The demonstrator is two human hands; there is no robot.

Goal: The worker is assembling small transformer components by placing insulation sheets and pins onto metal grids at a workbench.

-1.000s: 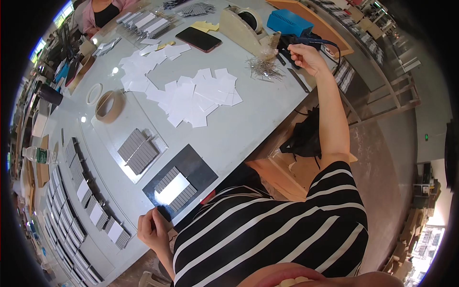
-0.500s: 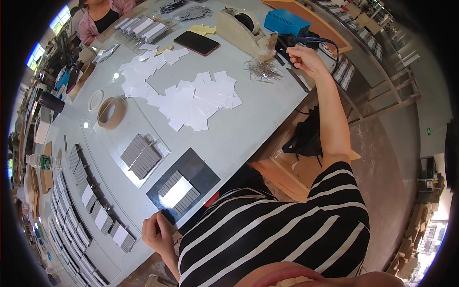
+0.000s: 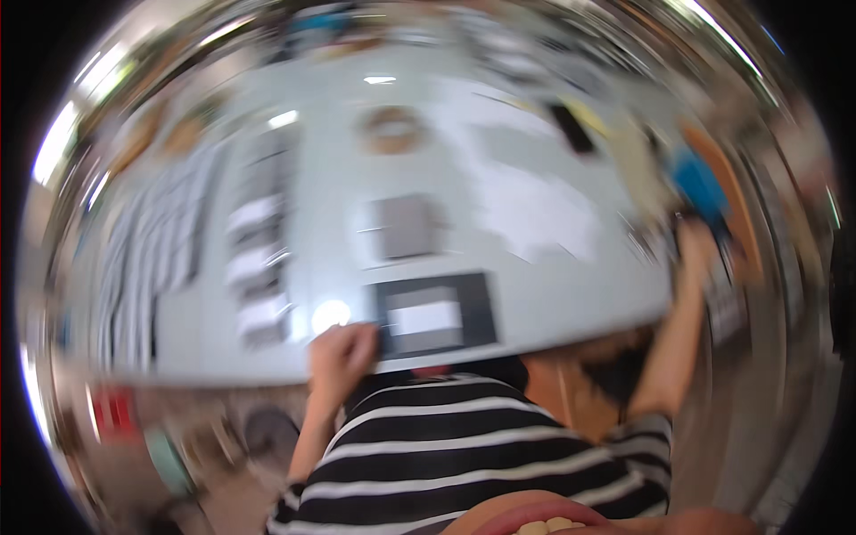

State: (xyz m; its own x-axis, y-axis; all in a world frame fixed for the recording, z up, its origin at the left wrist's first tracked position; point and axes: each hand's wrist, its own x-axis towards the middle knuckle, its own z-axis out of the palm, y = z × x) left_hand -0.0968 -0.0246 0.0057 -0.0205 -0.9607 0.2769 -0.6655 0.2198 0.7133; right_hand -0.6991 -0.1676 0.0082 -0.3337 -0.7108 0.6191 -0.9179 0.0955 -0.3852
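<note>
The whole view is smeared by motion. My left hand (image 3: 342, 358) rests at the table's near edge, fingers curled closed, beside the left side of a dark mat (image 3: 479, 308). Whatever it may hold is hidden. On that mat lies a block of grey strips (image 3: 430, 341) with a white paper piece (image 3: 426, 316) over it. Far to the right, my right hand (image 3: 698, 245) is stretched out next to a blue box (image 3: 698, 183); blur hides its fingers. Beyond the mat sits another grey block of strips (image 3: 406, 227) on a clear sheet.
White paper pieces (image 3: 526, 201) are spread right of centre, with a dark phone (image 3: 571, 129) behind them. A beige tape dispenser (image 3: 637, 169) stands near the blue box. A tape roll (image 3: 392, 130) lies farther back. Rows of grey strips (image 3: 169, 223) fill the left side.
The view has swung left, so the table now lies level across it. My left hand stays by the mat's corner, and my right hand remains near the blue box.
</note>
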